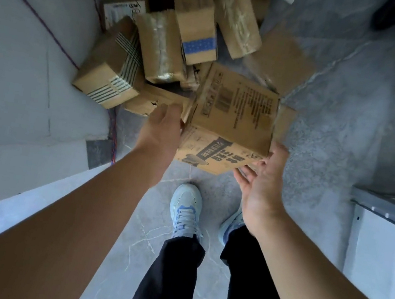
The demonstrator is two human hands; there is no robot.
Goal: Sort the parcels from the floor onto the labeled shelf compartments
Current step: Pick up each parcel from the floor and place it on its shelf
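The pile of parcels [172, 42] against the wall is large, so most of the sorting is left. At its near edge sits a printed box [232, 118], tilted. The left hand [162, 128] presses its left side with straight fingers; the right hand [262, 183] is spread at its right corner, barely touching. No shelf labels show.

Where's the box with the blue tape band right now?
In the head view, the box with the blue tape band sits upper centre in the floor pile, between a clear-taped box on its left and another clear-taped box on its right, beyond the printed box between both hands.
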